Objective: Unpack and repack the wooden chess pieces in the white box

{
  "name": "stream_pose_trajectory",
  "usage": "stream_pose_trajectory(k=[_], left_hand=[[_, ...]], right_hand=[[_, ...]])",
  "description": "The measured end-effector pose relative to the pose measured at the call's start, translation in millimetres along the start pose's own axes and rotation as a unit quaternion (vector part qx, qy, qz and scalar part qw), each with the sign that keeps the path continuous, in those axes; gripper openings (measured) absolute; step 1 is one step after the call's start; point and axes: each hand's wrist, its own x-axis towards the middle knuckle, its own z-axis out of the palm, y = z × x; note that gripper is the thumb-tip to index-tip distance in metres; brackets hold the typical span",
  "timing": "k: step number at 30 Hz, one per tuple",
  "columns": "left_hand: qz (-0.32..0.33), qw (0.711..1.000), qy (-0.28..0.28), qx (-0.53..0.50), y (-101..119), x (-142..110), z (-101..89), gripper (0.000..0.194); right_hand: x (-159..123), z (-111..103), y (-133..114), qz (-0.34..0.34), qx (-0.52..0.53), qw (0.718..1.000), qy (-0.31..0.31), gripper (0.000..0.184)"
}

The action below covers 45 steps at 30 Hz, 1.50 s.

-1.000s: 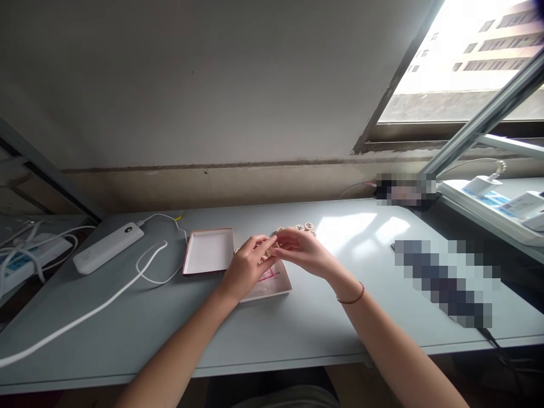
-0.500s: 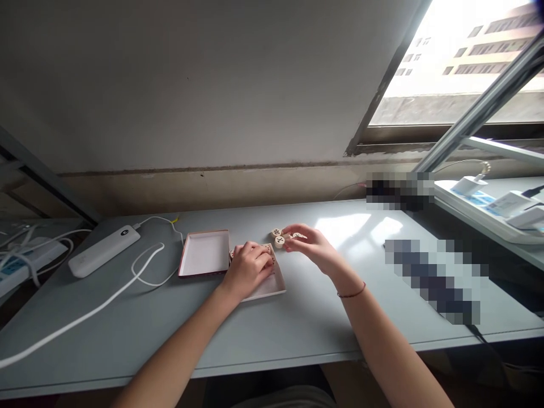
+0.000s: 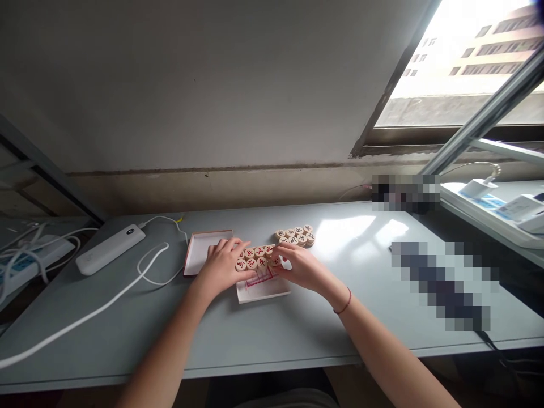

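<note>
A block of round wooden Chinese chess pieces with red characters (image 3: 256, 258) lies in rows at the back part of a shallow white box half (image 3: 272, 292), with a red-printed sheet inside it. Around the block's left end my left hand (image 3: 219, 263) is wrapped, thumb in front and fingers behind. My right hand (image 3: 301, 267) grips the right end with thumb and bent fingers, hiding some pieces. Just behind it, stacked Chinese chess pieces with dark characters (image 3: 298, 233) stand on the desk. The other box half (image 3: 199, 249), red-edged, lies open and partly behind my left hand.
On the grey desk (image 3: 238, 351), a white power bank (image 3: 111, 249) lies at left with a white cable (image 3: 97, 306). Blurred dark objects (image 3: 440, 283) lie at right. Power strips with plugs (image 3: 501, 198) stand on a side surface, and the wall closes off the back.
My right hand has come from the dark-lettered pieces down to the red-lettered block's right end. My left hand has shifted left off the block's top to its left end. Both groups now show more fully.
</note>
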Motion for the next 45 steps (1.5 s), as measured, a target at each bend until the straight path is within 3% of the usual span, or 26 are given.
stream_pose_trajectory(k=[13, 17, 21, 25, 30, 35, 38, 41, 45], left_hand=[[-0.011, 0.999, -0.027, 0.025, -1, 4, 4.0, 0.039], [-0.019, 0.999, -0.035, 0.017, -2, 5, 3.0, 0.043], [-0.019, 0.999, -0.03, -0.004, -5, 5, 0.4, 0.054], [-0.004, 1.0, 0.007, -0.02, -9, 5, -0.8, 0.048], [0.016, 0.998, 0.06, -0.027, -10, 6, -2.3, 0.038], [0.029, 0.994, 0.091, -0.05, -9, 6, -4.8, 0.032], [0.037, 0.988, 0.099, -0.112, -7, 6, -4.7, 0.035], [0.044, 0.978, 0.093, -0.183, 1, 6, -3.2, 0.042], [0.06, 0.958, 0.117, -0.255, 16, 6, -5.1, 0.034]], right_hand=[[3, 15, 4, 0.029, -0.096, 0.995, 0.03, 0.004], [7, 7, 8, 0.024, -0.05, 0.997, 0.046, 0.012], [23, -7, 13, 0.093, -0.086, 0.989, 0.078, 0.023], [49, -12, 15, 0.148, -0.194, 0.97, 0.002, 0.031], [76, -7, 15, 0.228, -0.253, 0.936, -0.085, 0.026], [81, -12, 11, 0.232, -0.255, 0.936, -0.079, 0.024], [69, -19, -1, 0.196, -0.179, 0.964, -0.029, 0.021], [49, -22, -19, 0.119, 0.041, 0.992, 0.005, 0.022], [29, -17, -33, 0.094, 0.298, 0.95, -0.008, 0.032]])
